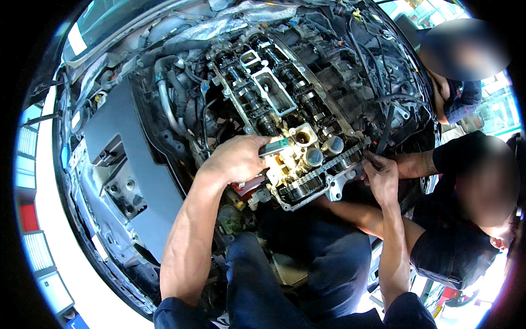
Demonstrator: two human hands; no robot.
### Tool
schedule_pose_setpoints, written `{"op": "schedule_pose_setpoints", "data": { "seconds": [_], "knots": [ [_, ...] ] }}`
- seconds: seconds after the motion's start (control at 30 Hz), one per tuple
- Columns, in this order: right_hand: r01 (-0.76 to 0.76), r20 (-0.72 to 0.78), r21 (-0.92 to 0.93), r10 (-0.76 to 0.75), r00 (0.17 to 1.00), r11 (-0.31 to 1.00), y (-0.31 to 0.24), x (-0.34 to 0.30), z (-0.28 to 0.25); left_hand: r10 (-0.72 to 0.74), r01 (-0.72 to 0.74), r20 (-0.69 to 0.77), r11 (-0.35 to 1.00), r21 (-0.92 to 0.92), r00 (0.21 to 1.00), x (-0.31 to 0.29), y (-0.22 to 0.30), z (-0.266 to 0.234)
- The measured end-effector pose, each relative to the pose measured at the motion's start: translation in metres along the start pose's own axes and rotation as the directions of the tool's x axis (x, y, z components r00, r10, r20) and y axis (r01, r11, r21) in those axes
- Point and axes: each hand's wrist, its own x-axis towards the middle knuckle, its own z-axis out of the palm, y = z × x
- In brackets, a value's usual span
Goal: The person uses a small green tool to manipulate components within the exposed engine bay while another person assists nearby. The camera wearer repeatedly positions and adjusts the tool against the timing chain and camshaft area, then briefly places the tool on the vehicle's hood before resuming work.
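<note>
The engine has its top uncovered, and its camshafts lie in two long rows. My left hand is closed around a small green work light at the engine's near left corner. Bright light falls on the metal beside it, next to two round silver caps. A timing chain runs across the near end. My right hand is at the engine's near right corner, its fingers curled together. Whatever they grip is too dark to make out.
A co-worker at the right stretches one forearm toward my right hand and another beneath the engine's near end. A second person leans at the far right. A grey cover panel lies left; hoses and cables surround the engine.
</note>
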Motion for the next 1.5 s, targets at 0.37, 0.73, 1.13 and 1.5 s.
{"op": "schedule_pose_setpoints", "data": {
  "seconds": [0.37, 0.73, 1.13, 1.5],
  "knots": [
    [0.035, -0.016, -0.175, -0.038, 0.999, 0.984, 0.008, 0.001, -0.005, -0.02, 0.015, -0.152, 0.999, -0.036, 0.988, -0.008, 0.0, -0.035],
    [-0.089, 0.063, 0.001, 0.088, 0.994, 0.996, -0.008, -0.002, -0.001, -0.52, 0.456, -0.505, 0.853, -0.255, 0.689, 0.152, -0.176, -0.245],
    [-0.226, 0.004, -0.06, 0.227, 0.974, 0.972, -0.026, -0.006, -0.007, -0.308, 0.401, -0.427, 0.904, 0.146, 0.85, 0.265, -0.209, -0.232],
    [-0.244, -0.103, -0.028, 0.24, 0.965, 0.969, -0.009, -0.018, 0.007, -0.237, 0.324, -0.4, 0.932, 0.165, 0.886, 0.252, -0.218, -0.239]
  ]
}}
